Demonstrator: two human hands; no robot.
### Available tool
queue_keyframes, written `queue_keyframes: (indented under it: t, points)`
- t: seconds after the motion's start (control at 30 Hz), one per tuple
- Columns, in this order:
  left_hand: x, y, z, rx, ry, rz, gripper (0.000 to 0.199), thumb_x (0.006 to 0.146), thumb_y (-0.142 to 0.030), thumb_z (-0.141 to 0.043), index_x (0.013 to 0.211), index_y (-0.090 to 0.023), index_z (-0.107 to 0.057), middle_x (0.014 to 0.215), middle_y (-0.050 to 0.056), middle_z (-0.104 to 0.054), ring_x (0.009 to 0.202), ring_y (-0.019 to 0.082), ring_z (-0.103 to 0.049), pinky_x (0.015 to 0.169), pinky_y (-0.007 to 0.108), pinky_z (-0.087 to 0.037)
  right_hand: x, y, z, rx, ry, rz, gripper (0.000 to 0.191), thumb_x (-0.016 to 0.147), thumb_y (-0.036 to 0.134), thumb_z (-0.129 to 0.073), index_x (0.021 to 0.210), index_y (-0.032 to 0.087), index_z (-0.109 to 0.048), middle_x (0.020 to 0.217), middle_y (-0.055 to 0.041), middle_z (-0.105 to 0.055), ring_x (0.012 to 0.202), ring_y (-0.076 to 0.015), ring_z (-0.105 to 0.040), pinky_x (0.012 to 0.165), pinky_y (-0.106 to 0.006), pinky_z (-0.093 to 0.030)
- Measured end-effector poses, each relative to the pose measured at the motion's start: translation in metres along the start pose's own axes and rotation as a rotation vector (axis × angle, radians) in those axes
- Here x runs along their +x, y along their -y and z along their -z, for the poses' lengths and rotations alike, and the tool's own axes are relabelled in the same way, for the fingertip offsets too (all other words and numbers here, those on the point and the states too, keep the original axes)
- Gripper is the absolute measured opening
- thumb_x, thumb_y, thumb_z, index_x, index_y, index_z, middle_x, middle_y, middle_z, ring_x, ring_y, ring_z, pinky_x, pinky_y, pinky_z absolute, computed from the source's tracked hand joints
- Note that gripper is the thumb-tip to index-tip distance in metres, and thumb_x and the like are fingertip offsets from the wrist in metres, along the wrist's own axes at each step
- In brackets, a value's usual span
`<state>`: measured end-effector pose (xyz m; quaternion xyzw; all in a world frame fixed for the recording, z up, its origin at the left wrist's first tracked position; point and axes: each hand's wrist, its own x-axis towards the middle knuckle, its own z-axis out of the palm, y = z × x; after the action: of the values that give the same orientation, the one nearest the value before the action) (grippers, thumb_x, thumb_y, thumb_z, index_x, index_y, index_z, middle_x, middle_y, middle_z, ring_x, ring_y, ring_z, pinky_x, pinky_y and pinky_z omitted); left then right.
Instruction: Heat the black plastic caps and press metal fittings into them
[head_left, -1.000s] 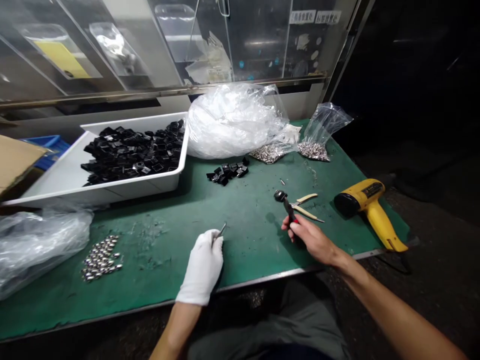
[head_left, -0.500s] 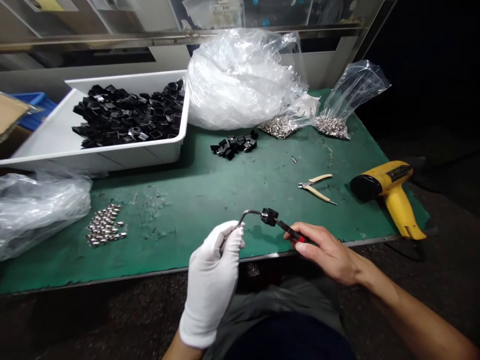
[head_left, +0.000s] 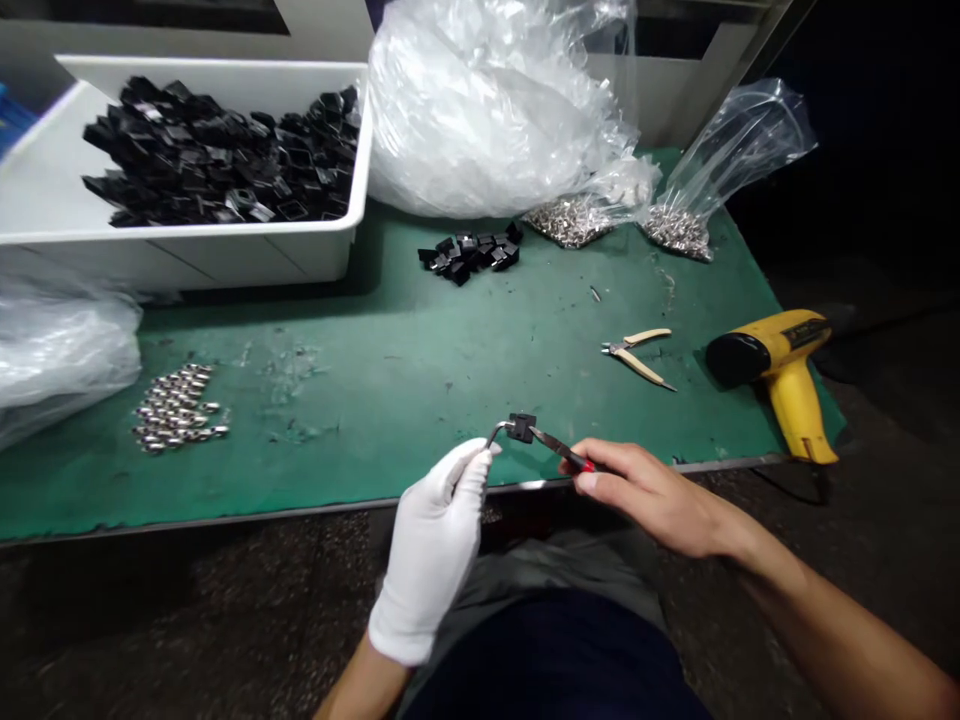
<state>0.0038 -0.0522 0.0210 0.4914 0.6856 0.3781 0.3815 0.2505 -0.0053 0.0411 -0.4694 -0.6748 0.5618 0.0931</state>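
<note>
White-gloved left hand (head_left: 431, 550) and bare right hand (head_left: 645, 497) meet at one black square part (head_left: 522, 427)

The two hands work just above the front edge of a green bench mat (head_left: 390, 400). The left hand's fingers are curled shut around the shank of one bent metal hook (head_left: 495, 432), whose tip reaches into the black square part. The right thumb and fingers pinch one slim black tool (head_left: 561, 448) with a red band, its point running up to the same part. The black square part hangs in the air at the hook's end, off the mat, between the two hands.

From the hands, one white plastic tray (head_left: 210, 250) sits at 11 o'clock, heaped with black square parts (head_left: 217, 160), too many to count. At 12 o'clock lies one small heap of black parts (head_left: 469, 253), about a dozen. Behind it are one large clear plastic bag (head_left: 480, 110) and two small clear bags of silver metal pieces (head_left: 570, 222). One pair of cream-handled side cutters (head_left: 637, 355) lies at 2 o'clock, and one yellow heat gun (head_left: 776, 365) at 3 o'clock. At 9 o'clock, dozens of loose silver pieces (head_left: 176, 408) lie beside one crumpled clear bag (head_left: 52, 350).
</note>
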Motion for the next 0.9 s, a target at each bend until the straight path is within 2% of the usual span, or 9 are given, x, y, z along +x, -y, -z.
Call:
queue_keyframes:
  t: [0.2, 0.33, 0.47, 0.63, 0.77, 0.9]
  points:
    - [-0.003, 0.018, 0.006, 0.014, 0.021, 0.017, 0.03, 0.094, -0.044, -0.062, 0.11, -0.023, -0.076, 0.114, 0.002, -0.078, 0.104, 0.02, -0.073, 0.097, 0.03, -0.056, 0.004, 0.0, -0.004, 0.3, 0.177, -0.129, 0.032, 0.103, 0.045, -0.048, 0.11, 0.019, -0.066, 0.095, -0.0028, -0.064, 0.083, -0.0167, -0.053, 0.075, -0.028, -0.044]
    - [-0.001, 0.025, 0.015, 0.072, 0.083, -0.03, 0.03, 0.093, -0.043, -0.061, 0.107, -0.021, -0.077, 0.11, 0.003, -0.079, 0.101, 0.021, -0.073, 0.097, 0.03, -0.056, 0.005, 0.0, -0.001, 0.329, 0.272, -0.177, 0.035, 0.102, 0.044, -0.05, 0.117, 0.019, -0.068, 0.095, -0.0035, -0.063, 0.079, -0.0157, -0.053, 0.074, -0.028, -0.043]
    - [-0.002, 0.034, 0.017, 0.046, 0.158, 0.003, 0.029, 0.094, -0.042, -0.06, 0.105, -0.021, -0.077, 0.108, 0.003, -0.079, 0.098, 0.02, -0.073, 0.093, 0.028, -0.058, 0.007, 0.006, -0.002, 0.403, 0.326, -0.202, 0.036, 0.101, 0.044, -0.05, 0.116, 0.017, -0.068, 0.095, -0.0047, -0.064, 0.077, -0.0154, -0.055, 0.071, -0.027, -0.045]
    - [-0.005, 0.05, 0.013, 0.08, 0.076, -0.118, 0.027, 0.093, -0.038, -0.062, 0.108, -0.021, -0.077, 0.109, 0.004, -0.079, 0.097, 0.02, -0.074, 0.096, 0.029, -0.057, 0.006, 0.011, -0.011, 0.616, 0.325, -0.281, 0.037, 0.097, 0.046, -0.052, 0.111, 0.015, -0.068, 0.095, -0.0058, -0.063, 0.077, -0.0158, -0.059, 0.069, -0.028, -0.051]
    - [-0.009, 0.048, 0.014, 0.114, 0.04, -0.233, 0.024, 0.094, -0.033, -0.062, 0.108, -0.02, -0.076, 0.107, 0.005, -0.079, 0.094, 0.018, -0.074, 0.095, 0.026, -0.056, -0.004, 0.011, -0.016, 0.543, 0.287, -0.218, 0.034, 0.1, 0.042, -0.05, 0.112, 0.015, -0.066, 0.091, -0.0047, -0.061, 0.074, -0.0151, -0.054, 0.066, -0.027, -0.048]
    - [-0.016, 0.03, 0.018, 0.124, 0.131, -0.195, 0.02, 0.097, -0.031, -0.057, 0.104, -0.023, -0.074, 0.099, 0.001, -0.078, 0.086, 0.015, -0.072, 0.085, 0.021, -0.056, -0.016, 0.01, -0.019, 0.28, 0.227, -0.15, 0.032, 0.101, 0.047, -0.053, 0.104, 0.017, -0.064, 0.087, -0.0019, -0.058, 0.075, -0.0147, -0.049, 0.068, -0.026, -0.042]
